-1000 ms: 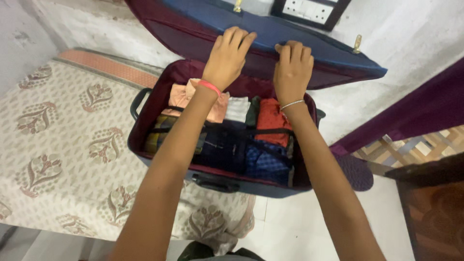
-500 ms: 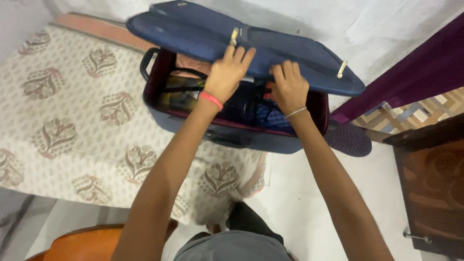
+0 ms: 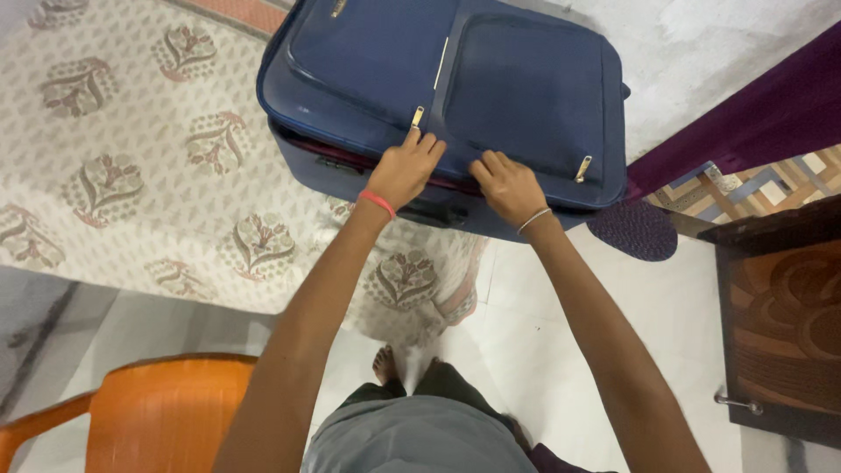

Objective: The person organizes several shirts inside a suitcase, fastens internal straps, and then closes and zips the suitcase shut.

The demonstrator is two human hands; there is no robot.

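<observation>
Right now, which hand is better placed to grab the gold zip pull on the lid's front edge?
Left, likely. The left hand has its fingertips right below the gold zip pull on the blue suitcase. The right hand rests on the lid edge further along, apart from that pull.

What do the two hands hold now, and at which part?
Both the left hand and right hand press on the blue suitcase's lid at its front edge.
</observation>
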